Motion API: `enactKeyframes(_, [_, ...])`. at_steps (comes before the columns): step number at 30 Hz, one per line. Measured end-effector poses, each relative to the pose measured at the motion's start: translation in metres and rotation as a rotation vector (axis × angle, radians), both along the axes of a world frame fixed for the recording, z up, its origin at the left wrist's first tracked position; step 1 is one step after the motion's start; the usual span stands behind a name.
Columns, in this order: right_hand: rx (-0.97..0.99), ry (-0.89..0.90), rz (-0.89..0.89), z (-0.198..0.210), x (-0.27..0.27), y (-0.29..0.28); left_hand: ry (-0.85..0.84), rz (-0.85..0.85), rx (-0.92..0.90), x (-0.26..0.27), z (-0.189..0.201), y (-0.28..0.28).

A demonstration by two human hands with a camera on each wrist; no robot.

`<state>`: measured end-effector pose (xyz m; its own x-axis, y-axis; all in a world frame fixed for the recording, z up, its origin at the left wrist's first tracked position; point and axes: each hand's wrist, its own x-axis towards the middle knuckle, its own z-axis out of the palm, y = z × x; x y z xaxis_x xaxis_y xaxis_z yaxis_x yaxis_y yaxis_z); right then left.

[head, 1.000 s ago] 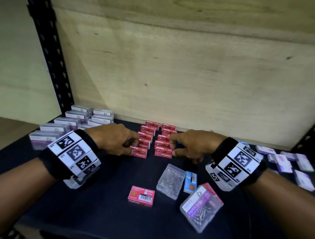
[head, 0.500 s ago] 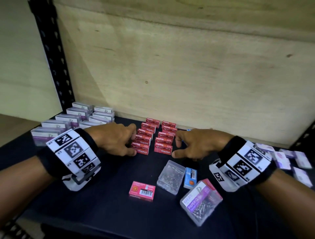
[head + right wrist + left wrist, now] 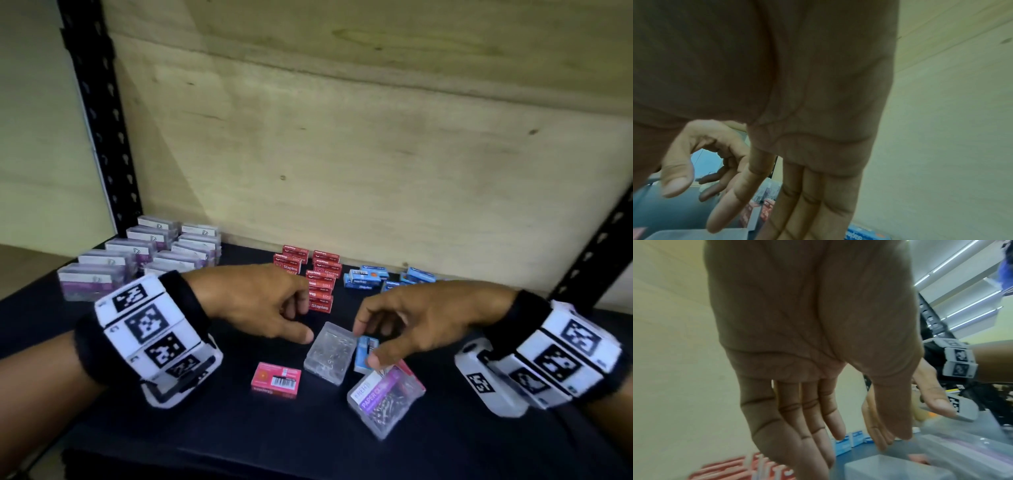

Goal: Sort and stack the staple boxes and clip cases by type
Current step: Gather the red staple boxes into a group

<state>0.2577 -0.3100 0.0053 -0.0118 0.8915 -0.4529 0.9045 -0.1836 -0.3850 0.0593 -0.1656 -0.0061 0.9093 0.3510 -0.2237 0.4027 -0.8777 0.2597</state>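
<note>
Red staple boxes (image 3: 320, 279) stand in two rows at the shelf's middle back, blue staple boxes (image 3: 365, 279) to their right, purple-labelled clip cases (image 3: 144, 255) at the back left. Nearer lie a loose red staple box (image 3: 275, 375), a clear clip case (image 3: 330, 353), a small blue staple box (image 3: 361, 356) and a tilted purple-labelled paper clip case (image 3: 385, 394). My left hand (image 3: 301, 322) hovers by the clear case's left corner, fingers relaxed and holding nothing (image 3: 869, 437). My right hand (image 3: 365, 344) hangs over the small blue box, thumb and forefinger spread on either side of it, palm bare (image 3: 694, 206).
The dark shelf surface (image 3: 205, 428) ends at a front edge near me. A plywood back wall (image 3: 376, 154) closes the rear. Black perforated uprights (image 3: 99, 113) stand at the left and right corners.
Both hands have pulled back from the red staple rows toward the loose items in front. The right hand now hangs over the small blue box; the blue boxes behind it show.
</note>
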Motion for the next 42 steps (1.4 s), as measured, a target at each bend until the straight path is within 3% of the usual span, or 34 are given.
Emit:
enactKeyframes(9, [-0.046,-0.092,0.087,0.001,-0.010,-0.028,0.085,-0.044,0.165,0.034,-0.014,-0.038])
enactKeyframes(16, [0.049,-0.138,0.066,-0.013,-0.009,-0.036,0.136,-0.044,0.224,0.033,-0.014,-0.047])
enactKeyframes(27, [0.124,0.052,0.012,-0.008,-0.001,-0.031,0.087,-0.078,-0.047,0.017,-0.001,-0.003])
enactKeyframes(33, [0.169,0.030,0.010,-0.002,0.009,-0.025,0.026,-0.003,-0.179,0.017,-0.007,0.008])
enactKeyframes(42, [0.213,0.002,-0.036,0.002,0.022,-0.018,0.029,-0.046,-0.076,0.020,-0.015,0.011])
